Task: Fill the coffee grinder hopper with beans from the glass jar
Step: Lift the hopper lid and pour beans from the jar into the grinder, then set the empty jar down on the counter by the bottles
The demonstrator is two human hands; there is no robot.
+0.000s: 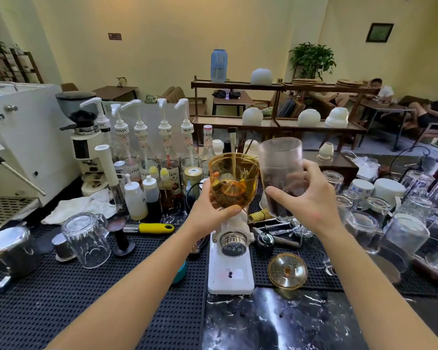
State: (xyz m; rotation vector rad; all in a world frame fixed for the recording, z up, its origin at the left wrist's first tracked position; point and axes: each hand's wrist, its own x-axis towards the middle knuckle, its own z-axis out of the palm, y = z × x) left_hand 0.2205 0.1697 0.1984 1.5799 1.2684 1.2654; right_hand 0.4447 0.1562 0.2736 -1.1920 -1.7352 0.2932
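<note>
A small white coffee grinder (231, 263) stands on the counter in the middle, topped by an amber see-through hopper (234, 173) with some beans in its bottom. My left hand (210, 205) grips the hopper low on its left side. My right hand (311, 198) holds a clear glass jar (281, 162) upright just right of the hopper, dark beans filling its lower part. The jar's mouth is level with the hopper's rim and is not tipped. The hopper's amber lid (287, 271) lies on the mat to the grinder's right.
Syrup pump bottles (167, 147) and squeeze bottles crowd behind the grinder. A white espresso machine (18, 147) and a second grinder stand at left. Upturned glasses (405, 218) fill the right side. A glass mug (89, 238), a tamper and a yellow-handled tool lie front left.
</note>
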